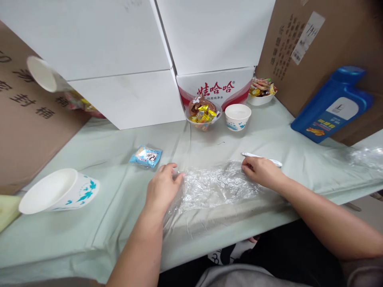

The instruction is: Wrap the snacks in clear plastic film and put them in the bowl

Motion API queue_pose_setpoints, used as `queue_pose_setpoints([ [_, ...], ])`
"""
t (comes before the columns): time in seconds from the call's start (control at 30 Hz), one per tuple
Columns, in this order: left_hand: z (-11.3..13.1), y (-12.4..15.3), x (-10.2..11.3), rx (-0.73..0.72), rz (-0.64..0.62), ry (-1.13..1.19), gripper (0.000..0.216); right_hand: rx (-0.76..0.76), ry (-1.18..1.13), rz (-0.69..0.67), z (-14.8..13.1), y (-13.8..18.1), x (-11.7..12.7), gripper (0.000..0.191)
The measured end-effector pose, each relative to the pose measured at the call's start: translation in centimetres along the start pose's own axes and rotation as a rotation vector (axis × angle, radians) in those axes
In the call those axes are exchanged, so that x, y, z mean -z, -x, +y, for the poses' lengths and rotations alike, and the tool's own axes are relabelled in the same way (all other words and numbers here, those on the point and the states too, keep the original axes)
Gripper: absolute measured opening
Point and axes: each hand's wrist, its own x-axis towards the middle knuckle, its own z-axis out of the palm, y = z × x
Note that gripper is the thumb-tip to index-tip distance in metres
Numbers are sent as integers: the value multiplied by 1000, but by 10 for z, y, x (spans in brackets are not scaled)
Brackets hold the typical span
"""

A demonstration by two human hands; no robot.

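A crumpled sheet of clear plastic film (220,187) lies spread over the cloth between my two hands. My left hand (161,187) is at the film's left edge, its fingers curled and thumb against the film. At the upper right corner, my right hand (263,171) has its fingers closed on the film. Partly behind the right hand lies a slim white stick-like thing (277,163), its kind unclear. A blue and white snack packet (146,156) rests just beyond my left hand.
Pale green cloth (116,191) covers the table. A paper bowl (86,189) is at left. Toward the back stand a candy bowl (204,115), a paper cup (237,118) and another snack bowl (261,97). A blue bottle (332,105) leans right; boxes (215,93) wall the back.
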Motion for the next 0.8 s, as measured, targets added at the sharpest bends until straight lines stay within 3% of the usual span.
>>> queue_pose_setpoints([
  [0.07, 0, 5, 8, -20, 205, 35, 26, -2, 17, 4, -2, 0, -1, 20],
  [0.13, 5, 13, 12, -156, 321, 122, 16, 2, 33, 11, -4, 0, -2, 19],
  [0.2, 14, 22, 10, -417, 192, 215, 14, 10, 47, 20, -6, 0, -3, 19],
  [0.3, 28, 29, -4, -720, -219, 164, 32, 20, 87, 19, -3, -3, -4, 18],
  [0.4, 35, 29, -18, -698, -450, -4, 61, -34, 175, 75, 10, -6, 0, 18],
  [0.5, 36, 27, -20, -648, -537, -59, 69, -109, 232, 261, 23, -6, 10, 21],
  [0.53, 36, 27, -20, -647, -544, -61, 69, -77, 213, 324, 24, -3, 12, 22],
  [0.6, 36, 27, -18, -652, -540, -52, 69, 132, 109, 357, 19, 4, 14, 25],
  [0.7, 32, 26, -19, -662, -531, -31, 70, 561, -44, 75, 4, 17, 7, 42],
  [0.8, 23, 20, -20, -600, -511, -36, 74, 674, -33, -236, -2, 22, -4, 78],
])
